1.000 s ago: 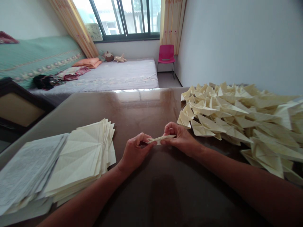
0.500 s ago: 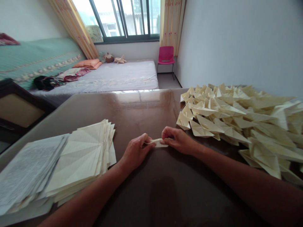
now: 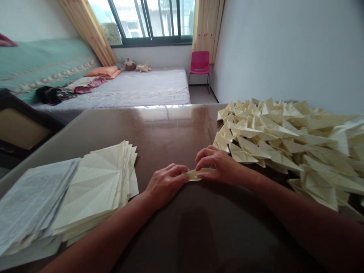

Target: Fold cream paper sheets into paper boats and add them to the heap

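A small piece of folded paper point(image 3: 193, 175), cream in colour, lies at the middle of the brown bench point(image 3: 159, 140), between the person's two hands. The left hand point(image 3: 167, 182) has its fingers bent and its thumb drawn in close to them, pinching the left end of the piece. The right hand point(image 3: 221, 167) is partly open: its fingers arch over the right end, its thumb lies against the near side, and a gap shows between thumb and forefinger. Whether this hand grips the paper or only presses on it, I cannot tell.

To the left on the bench is a stack of creased cream sheets point(image 3: 93, 182), its top sheet marked with fold lines that fan out. Just beside it, farther left, lies a stack of greyish printed sheets point(image 3: 31, 201); the print is too blurred to read. To the right, a large heap of pointed folded pieces point(image 3: 273, 136) spreads from the far edge of the bench toward the right forearm, many overlapping.

Beyond the far edge is a bed point(image 3: 153, 87) with a pale sheet, an orange pillow point(image 3: 102, 72) and soft toys point(image 3: 130, 65) on it. A pink chair point(image 3: 200, 62) stands to the right of the bed, near the far window point(image 3: 159, 21).
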A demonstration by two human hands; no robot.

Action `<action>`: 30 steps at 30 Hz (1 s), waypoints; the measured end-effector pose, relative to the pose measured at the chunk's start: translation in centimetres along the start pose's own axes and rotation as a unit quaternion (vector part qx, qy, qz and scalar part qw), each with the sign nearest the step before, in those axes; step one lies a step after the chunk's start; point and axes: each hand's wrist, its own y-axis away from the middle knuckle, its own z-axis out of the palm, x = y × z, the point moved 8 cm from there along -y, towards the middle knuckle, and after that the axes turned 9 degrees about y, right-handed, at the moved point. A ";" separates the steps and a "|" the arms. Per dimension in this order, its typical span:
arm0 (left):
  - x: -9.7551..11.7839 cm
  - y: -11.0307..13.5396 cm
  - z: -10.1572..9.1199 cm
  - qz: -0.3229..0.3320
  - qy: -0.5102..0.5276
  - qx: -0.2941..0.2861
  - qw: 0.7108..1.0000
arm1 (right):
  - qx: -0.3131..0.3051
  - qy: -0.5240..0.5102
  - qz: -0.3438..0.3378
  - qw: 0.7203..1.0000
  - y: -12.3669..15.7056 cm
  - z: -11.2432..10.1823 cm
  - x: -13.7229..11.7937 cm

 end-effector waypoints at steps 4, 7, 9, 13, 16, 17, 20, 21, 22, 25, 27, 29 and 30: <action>0.1 0.1 -0.1 0.016 -0.007 0.011 1.000 | -0.035 0.024 -0.007 0.999 0.3 0.1 -0.2; 0.0 0.2 0.1 0.028 -0.007 0.007 1.000 | -0.044 0.033 0.005 0.998 0.4 0.1 -0.1; -0.1 0.2 0.3 0.032 -0.007 0.000 0.999 | -0.050 0.035 0.015 0.998 0.4 0.2 0.1; 0.3 0.2 0.4 0.041 -0.011 -0.005 0.999 | -0.049 0.044 0.024 0.998 0.3 0.2 0.4; 0.6 0.1 0.4 0.043 -0.010 -0.007 0.999 | -0.067 0.017 0.015 0.998 0.4 0.4 0.4; 0.7 0.1 0.4 0.042 -0.010 -0.007 0.999 | -0.075 0.002 0.015 0.997 0.5 0.5 0.4; 0.9 0.0 0.3 0.049 -0.009 -0.004 0.999 | -0.095 -0.014 0.025 0.995 0.6 0.7 0.3; 0.9 0.0 0.3 0.052 -0.006 -0.002 0.999 | -0.097 -0.005 0.027 0.995 0.5 0.7 0.3; 0.9 0.0 0.3 0.056 0.000 0.004 0.998 | -0.097 0.010 0.026 0.995 0.5 0.8 0.2; 0.6 0.1 -0.2 0.046 0.059 0.036 0.997 | -0.085 0.077 0.015 0.993 0.1 0.7 -0.4; 0.0 0.2 -0.5 0.019 0.109 0.057 0.992 | -0.082 0.118 0.013 0.990 0.0 0.8 -0.8; -0.3 0.3 -0.4 -0.004 0.139 0.064 0.988 | -0.083 0.140 0.019 0.986 0.0 1.1 -1.0; -0.4 0.2 -0.3 -0.008 0.145 0.062 0.987 | -0.083 0.144 0.023 0.986 0.0 1.2 -1.0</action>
